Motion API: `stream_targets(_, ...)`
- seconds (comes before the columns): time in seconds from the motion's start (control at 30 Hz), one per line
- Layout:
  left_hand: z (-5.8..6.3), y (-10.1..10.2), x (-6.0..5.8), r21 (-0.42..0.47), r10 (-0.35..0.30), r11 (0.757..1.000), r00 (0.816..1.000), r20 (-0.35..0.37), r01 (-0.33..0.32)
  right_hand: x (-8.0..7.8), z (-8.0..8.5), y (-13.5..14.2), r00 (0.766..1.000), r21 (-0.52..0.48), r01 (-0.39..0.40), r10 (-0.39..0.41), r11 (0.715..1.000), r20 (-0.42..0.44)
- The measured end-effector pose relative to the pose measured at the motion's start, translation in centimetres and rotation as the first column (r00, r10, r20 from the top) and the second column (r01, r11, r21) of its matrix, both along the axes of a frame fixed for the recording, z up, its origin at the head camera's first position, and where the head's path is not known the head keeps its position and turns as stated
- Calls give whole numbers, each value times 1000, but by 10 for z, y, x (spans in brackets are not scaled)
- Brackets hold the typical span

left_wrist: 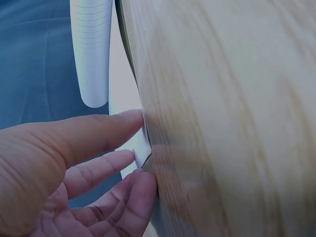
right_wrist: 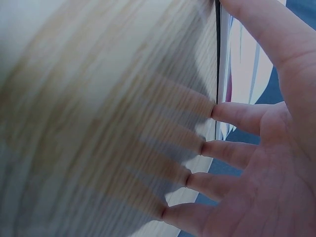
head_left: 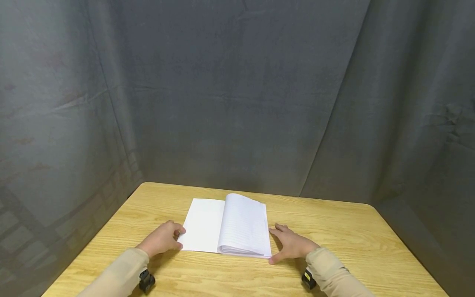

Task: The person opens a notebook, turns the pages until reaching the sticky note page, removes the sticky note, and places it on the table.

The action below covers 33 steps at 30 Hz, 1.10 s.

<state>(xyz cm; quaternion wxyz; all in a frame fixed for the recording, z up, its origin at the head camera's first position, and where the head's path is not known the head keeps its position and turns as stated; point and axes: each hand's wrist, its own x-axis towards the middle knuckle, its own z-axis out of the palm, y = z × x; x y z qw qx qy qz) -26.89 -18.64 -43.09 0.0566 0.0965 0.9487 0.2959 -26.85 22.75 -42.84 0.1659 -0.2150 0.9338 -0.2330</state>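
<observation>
An open notebook [head_left: 245, 227] lies on the table, its blank white left side flat and its lined pages curving up from the middle on the right. My left hand [head_left: 163, 238] is at the notebook's left edge. In the left wrist view the thumb [left_wrist: 108, 129] and curled fingertips grip the edge of the white cover [left_wrist: 125, 94] near its corner. On the opposite side, my right hand [head_left: 293, 244] has its fingers spread and fairly straight. Its fingertips rest on the table beside the notebook's right edge, and its thumb [right_wrist: 269, 27] touches that edge close to the near corner.
The wooden table [head_left: 334, 231] extends around the notebook on all sides. Grey fabric [head_left: 230, 103] hangs behind it and along both sides. A small black device [head_left: 146, 281] is strapped at the left wrist, with another [head_left: 309, 279] at the right.
</observation>
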Motion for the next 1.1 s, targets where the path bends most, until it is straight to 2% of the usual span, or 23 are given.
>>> stream_targets(0.53,-2,0,-1,1,-8,1000,1000,5,8,2,0,-1,1000,6,3,-3,1000,-2)
stream_targets(0.8,3,1,-1,-7,-18,1000,1000,7,18,0,0,-1,1000,6,9,-9,1000,0)
stream_targets(0.93,14,5,-4,-17,-8,1000,999,-32,8,-1,-1,-1,1000,9,14,-14,1000,1)
stream_targets(1.1,42,22,-7,41,-21,999,988,-151,28,-1,0,-1,1000,9,16,-16,1000,3)
